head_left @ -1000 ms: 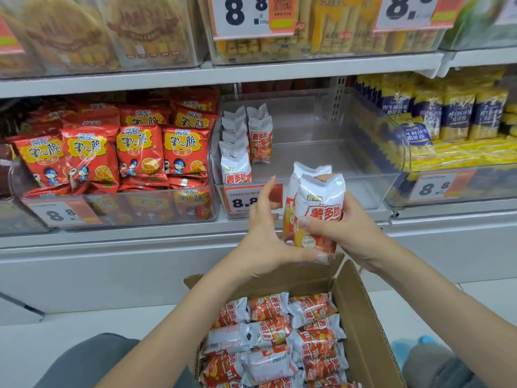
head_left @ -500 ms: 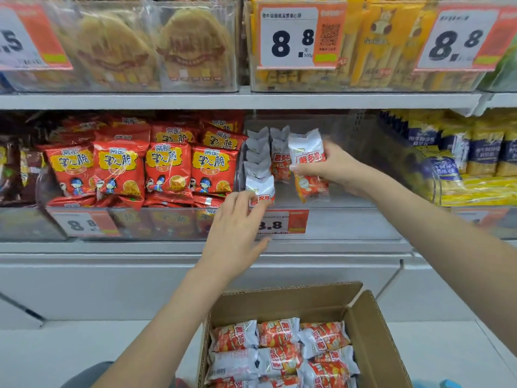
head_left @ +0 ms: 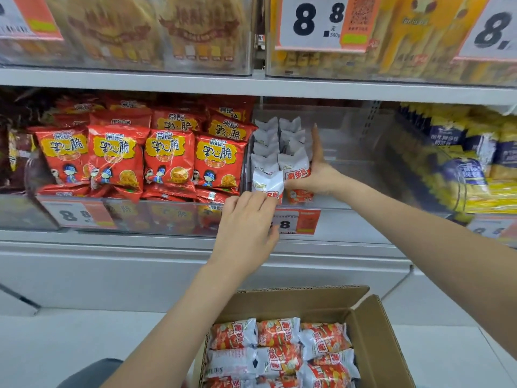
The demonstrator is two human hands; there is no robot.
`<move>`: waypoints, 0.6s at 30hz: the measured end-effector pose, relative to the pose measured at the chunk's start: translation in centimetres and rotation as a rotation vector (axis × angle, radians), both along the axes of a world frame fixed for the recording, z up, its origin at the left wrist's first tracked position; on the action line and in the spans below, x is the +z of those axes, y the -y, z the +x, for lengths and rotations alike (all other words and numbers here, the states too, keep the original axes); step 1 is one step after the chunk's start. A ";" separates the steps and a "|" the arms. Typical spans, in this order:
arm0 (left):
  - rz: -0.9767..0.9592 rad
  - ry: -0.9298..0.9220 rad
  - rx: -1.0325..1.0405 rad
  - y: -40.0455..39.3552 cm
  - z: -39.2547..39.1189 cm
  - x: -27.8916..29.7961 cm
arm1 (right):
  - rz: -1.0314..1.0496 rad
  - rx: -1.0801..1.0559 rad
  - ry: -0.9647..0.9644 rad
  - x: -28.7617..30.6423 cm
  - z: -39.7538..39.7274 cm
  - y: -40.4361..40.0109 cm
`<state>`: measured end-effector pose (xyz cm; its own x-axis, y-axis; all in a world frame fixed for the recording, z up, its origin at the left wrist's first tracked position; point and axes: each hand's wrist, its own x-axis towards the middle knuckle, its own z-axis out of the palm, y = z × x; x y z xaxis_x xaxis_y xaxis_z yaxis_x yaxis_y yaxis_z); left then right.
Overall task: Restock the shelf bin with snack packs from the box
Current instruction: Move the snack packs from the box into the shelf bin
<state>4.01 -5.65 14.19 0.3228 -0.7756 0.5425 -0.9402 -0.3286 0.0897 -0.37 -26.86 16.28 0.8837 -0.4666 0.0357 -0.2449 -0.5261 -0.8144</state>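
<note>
Red snack bags [head_left: 140,161] fill the bin left of the clear shelf bin [head_left: 363,152]; yellow-and-blue packs [head_left: 461,152] sit in the bin to its right. Upper shelf bins carry price tags reading 8.8 [head_left: 316,22]. An orange price tag [head_left: 300,222] on the shelf bin's front is partly covered by the left hand [head_left: 246,228]. Open cardboard box [head_left: 372,331] sits low in frame, cut off at the bottom edge, with white-and-red snack packs [head_left: 279,351] lying flat inside. Upper shelf goods are blurred. Two rows of snack packs stand at the shelf bin's left side; the rest of the bin is bare. Right hand [head_left: 319,169] inside the bin, fingers straight, palm pressed against the right row, thumb under the front pack [head_left: 295,166]. Left hand's fingers touch the left row's front pack [head_left: 267,183]; whether they pinch it is unclear.
</note>
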 end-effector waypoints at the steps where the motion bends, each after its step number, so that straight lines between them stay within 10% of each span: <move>1: 0.003 -0.008 0.004 0.1 -0.1 0.0 | -0.002 0.010 -0.002 -0.1 0.0 0.1; 18: 0.017 -0.047 0.009 0.1 -0.4 0.1 | 0.088 -0.004 -0.038 -0.1 -0.6 0.3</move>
